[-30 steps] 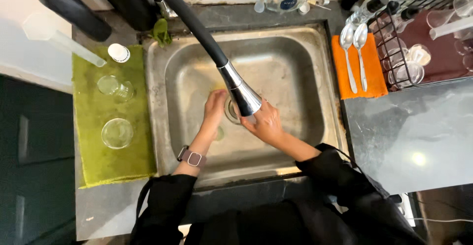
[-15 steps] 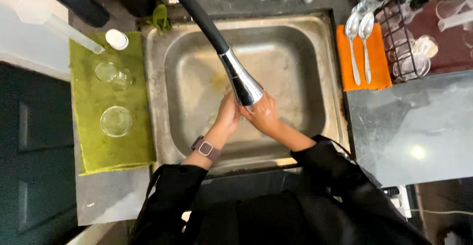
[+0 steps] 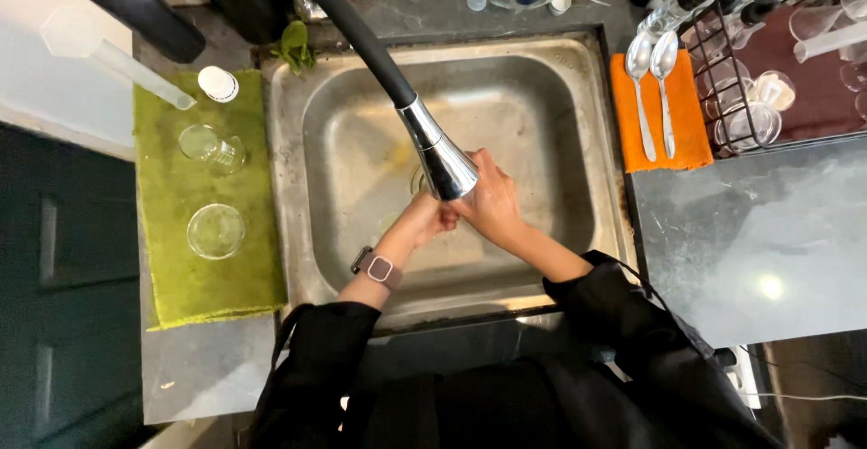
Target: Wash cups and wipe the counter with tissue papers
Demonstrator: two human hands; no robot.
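The left hand (image 3: 424,223) and the right hand (image 3: 489,203) are being held together over the middle of the sink (image 3: 542,97), just under the spray head (image 3: 442,162). The fingers of both hands are being kept curled and pressed against each other; whether anything is being gripped between them cannot be told. A watch (image 3: 377,268) with a pale strap is being worn on the left wrist, and both arms are being covered by black sleeves (image 3: 623,309).

The spray head is shaped as a shiny metal cone and is being carried on a black, matte hose (image 3: 352,33) slanting down from the top edge. The sink is a squarish steel basin with rounded corners, its metal dull and marked with stains.

The sink is being framed by a dark grey stone bench (image 3: 750,232), smooth and slightly glossy at the right. To the left, a rough green cloth (image 3: 172,259) is being used as a mat, with a round clear glass (image 3: 216,230), a second clear glass vessel (image 3: 209,147) and a white cap (image 3: 218,83) lying on it. To the right, two metal spoons (image 3: 652,88) are being kept side by side on an orange cloth (image 3: 691,133), beside a dark wire rack (image 3: 731,79) holding clear glassware. At the far left, a dark cabinet front (image 3: 54,304) is being shown.
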